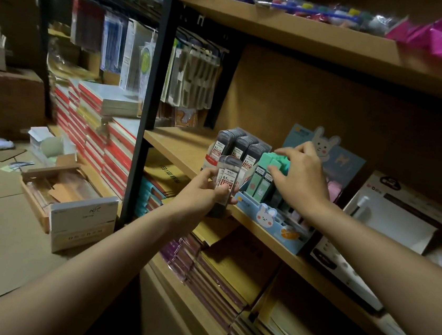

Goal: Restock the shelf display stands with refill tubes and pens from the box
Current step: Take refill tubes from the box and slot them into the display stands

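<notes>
Head view: left hand [206,190] pinching dark refill tubes [227,180]; right hand [300,176] gripping green tubes [274,161] in the rabbit display stand [271,220].
Tubes look light, rigid and slick; best held across their flat sides, just left of the stand.

Grey tube stand [240,149] left of bunny stand [277,223].

Both bare forearms stretch out forward, left one angled up from lower left, right one coming in from the right edge. Left hand [206,190] has its fingers curled tight around something, thumb on top. Right hand [300,176] is palm down, fingers [289,151] bent and spread, tips pressing downward.
</notes>
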Available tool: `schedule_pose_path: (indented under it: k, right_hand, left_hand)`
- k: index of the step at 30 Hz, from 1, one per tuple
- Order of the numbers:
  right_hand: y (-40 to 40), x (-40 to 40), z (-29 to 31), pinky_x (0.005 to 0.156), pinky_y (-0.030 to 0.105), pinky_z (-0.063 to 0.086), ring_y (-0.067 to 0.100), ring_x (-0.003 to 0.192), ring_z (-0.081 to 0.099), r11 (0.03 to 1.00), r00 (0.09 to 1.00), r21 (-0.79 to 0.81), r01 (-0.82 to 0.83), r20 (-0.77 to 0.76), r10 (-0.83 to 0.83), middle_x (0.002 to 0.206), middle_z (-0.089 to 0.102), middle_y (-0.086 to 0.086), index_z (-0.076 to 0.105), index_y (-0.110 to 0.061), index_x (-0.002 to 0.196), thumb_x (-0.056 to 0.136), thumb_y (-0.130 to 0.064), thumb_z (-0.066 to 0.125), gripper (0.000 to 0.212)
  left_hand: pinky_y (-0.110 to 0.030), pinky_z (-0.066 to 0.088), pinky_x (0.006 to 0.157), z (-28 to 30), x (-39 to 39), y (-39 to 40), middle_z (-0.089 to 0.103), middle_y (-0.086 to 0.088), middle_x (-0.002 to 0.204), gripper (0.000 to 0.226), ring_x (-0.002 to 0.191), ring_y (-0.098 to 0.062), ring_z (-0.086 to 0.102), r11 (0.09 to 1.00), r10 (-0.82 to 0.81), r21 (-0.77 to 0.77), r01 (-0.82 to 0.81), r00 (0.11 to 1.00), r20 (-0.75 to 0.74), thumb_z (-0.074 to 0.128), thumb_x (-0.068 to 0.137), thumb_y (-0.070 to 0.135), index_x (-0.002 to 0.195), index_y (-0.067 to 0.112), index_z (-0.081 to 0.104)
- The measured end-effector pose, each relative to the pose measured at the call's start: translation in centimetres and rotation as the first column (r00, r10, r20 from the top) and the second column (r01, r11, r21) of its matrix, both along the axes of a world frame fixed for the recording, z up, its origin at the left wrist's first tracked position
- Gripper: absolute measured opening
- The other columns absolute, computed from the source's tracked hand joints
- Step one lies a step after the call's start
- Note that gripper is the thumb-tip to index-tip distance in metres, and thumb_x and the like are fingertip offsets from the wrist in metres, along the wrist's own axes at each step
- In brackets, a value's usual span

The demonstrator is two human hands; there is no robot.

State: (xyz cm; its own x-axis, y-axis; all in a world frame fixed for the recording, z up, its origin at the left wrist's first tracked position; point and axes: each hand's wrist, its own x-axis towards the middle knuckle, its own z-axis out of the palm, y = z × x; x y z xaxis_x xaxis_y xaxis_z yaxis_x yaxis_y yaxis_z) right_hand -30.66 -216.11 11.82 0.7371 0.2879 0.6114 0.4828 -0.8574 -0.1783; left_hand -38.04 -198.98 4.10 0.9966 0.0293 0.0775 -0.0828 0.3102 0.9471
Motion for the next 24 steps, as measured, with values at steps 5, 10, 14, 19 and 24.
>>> schedule_pose_path:
  k: [5,10,14,19,24]
  right_hand:
    - [2.3,-1.4,1.1,0.076,0.018,0.042,0.006,0.092,0.055,0.959,0.948,0.063,-0.275,-0.148,0.282,0.114,0.06,-0.005,0.065,-0.022,0.126,0.096,-0.032,0.059,0.032]
    - [3.3,-1.5,1.1,0.057,0.005,0.04,-0.016,0.07,0.056,0.914,0.85,-0.018,-0.404,-0.377,0.368,0.104,0.068,-0.017,0.068,-0.027,0.12,0.094,-0.032,0.062,0.028]
    - [3.3,-1.3,1.1,0.057,0.005,0.043,-0.017,0.072,0.059,0.908,0.84,0.02,-0.418,-0.373,0.395,0.084,0.065,-0.023,0.071,-0.026,0.112,0.09,-0.032,0.068,0.023]
    - [3.8,-1.0,1.7,0.057,0.013,0.052,-0.003,0.069,0.066,0.907,0.814,0.017,-0.421,-0.434,0.386,0.09,0.068,-0.016,0.069,-0.025,0.115,0.089,-0.028,0.07,0.026]
    - [4.5,-0.4,2.3,0.071,0.024,0.058,0.001,0.074,0.067,0.914,0.842,-0.051,-0.402,-0.414,0.347,0.094,0.072,-0.009,0.07,-0.024,0.113,0.088,-0.027,0.071,0.025]
  left_hand:
    - [-0.039,0.049,0.089,0.2,-0.8,0.5,0.062,-0.006,0.115,0.032,0.095,-0.016,0.065,0.992,-0.059,0.117,0.052,0.997,0.049,0.044,0.101,0.013,0.131,0.027,0.044]
    - [-0.053,0.043,0.102,0.1,-1.2,0.8,0.055,-0.013,0.128,0.035,0.119,-0.034,0.054,0.977,-0.139,0.17,0.132,0.99,0.032,0.042,0.102,0.015,0.132,0.035,0.044]
    - [-0.057,0.041,0.105,0.1,-1.0,1.3,0.054,-0.014,0.13,0.034,0.121,-0.035,0.053,0.97,-0.161,0.189,0.156,0.987,0.008,0.041,0.103,0.017,0.134,0.031,0.044]
    - [-0.048,0.044,0.102,-0.1,-0.5,1.6,0.057,-0.013,0.125,0.031,0.119,-0.034,0.054,0.972,-0.144,0.188,0.143,0.99,-0.008,0.042,0.102,0.019,0.132,0.027,0.047]
    - [-0.036,0.048,0.089,-0.2,0.4,2.0,0.058,-0.009,0.12,0.029,0.106,-0.024,0.057,0.97,-0.129,0.209,0.124,0.992,0.011,0.044,0.102,0.021,0.13,0.023,0.049]
